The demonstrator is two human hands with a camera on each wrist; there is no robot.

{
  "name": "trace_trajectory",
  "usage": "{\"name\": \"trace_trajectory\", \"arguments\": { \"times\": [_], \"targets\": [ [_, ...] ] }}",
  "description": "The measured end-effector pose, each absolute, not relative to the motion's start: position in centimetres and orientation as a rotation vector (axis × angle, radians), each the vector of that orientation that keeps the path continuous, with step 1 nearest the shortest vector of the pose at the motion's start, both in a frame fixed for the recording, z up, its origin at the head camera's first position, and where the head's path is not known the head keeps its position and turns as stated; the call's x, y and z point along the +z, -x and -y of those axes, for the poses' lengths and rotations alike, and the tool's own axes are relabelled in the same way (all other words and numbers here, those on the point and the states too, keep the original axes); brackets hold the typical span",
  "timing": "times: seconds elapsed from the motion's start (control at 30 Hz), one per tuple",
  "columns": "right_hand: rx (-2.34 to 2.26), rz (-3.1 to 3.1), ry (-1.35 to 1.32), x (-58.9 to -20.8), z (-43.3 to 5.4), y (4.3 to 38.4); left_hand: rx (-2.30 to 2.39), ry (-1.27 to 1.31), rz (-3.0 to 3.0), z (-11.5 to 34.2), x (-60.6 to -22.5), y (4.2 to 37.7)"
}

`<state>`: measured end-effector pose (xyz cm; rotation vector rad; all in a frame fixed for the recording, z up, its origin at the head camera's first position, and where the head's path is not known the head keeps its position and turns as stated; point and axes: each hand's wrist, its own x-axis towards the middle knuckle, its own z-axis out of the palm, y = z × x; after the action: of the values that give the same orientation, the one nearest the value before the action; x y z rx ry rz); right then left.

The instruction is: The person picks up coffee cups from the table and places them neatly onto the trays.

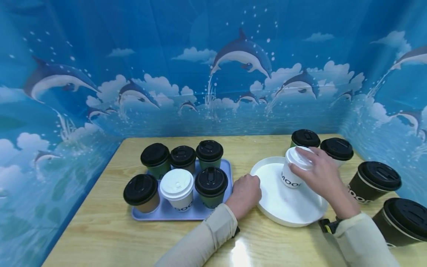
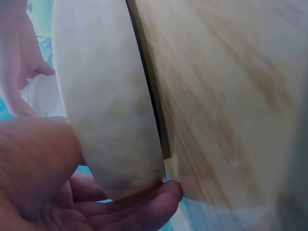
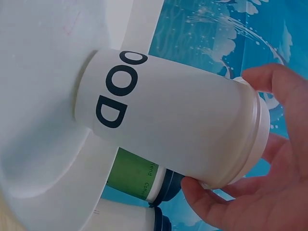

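A white paper cup (image 1: pixel 289 177) with a white lid stands upright in a round white tray (image 1: pixel 283 209), toward its back. My right hand (image 1: pixel 318 172) grips the cup by its lid, thumb on one side and fingers on the other; in the right wrist view the cup (image 3: pixel 168 115) shows dark lettering, its base at the tray floor. At the tray's left edge is my left hand (image 1: pixel 246 194). The left wrist view shows that hand pinching the tray's wall (image 2: pixel 108 96), fingertips (image 2: pixel 171 192) curled under its bottom edge.
On the left, a lavender rectangular tray (image 1: pixel 183 215) holds several lidded cups, including a white cup (image 1: pixel 178 189). Behind and right of the round tray stand more black-lidded cups, one dark cup (image 1: pixel 373 181) close to my right forearm. A dolphin-print curtain (image 1: pixel 213 92) borders the wooden table (image 1: pixel 106 222).
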<state>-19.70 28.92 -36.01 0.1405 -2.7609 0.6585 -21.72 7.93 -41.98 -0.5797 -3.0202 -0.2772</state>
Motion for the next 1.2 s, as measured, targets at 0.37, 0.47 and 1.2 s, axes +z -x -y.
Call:
{"name": "trace_trajectory", "arguments": {
  "times": [0.37,0.47,1.2],
  "targets": [
    [0.679,2.764,-0.136,-35.8,-28.4,21.0,-0.265,0.577,3.01,-7.9,-42.0,21.7],
    [0.675,2.766,-0.141,-35.8,-28.5,21.2,-0.27,0.573,3.015,-7.9,-42.0,21.7],
    [0.694,2.904,-0.148,-35.9,-29.2,21.8,-0.288,0.556,3.048,-8.1,-42.1,21.8]
  ]
}}
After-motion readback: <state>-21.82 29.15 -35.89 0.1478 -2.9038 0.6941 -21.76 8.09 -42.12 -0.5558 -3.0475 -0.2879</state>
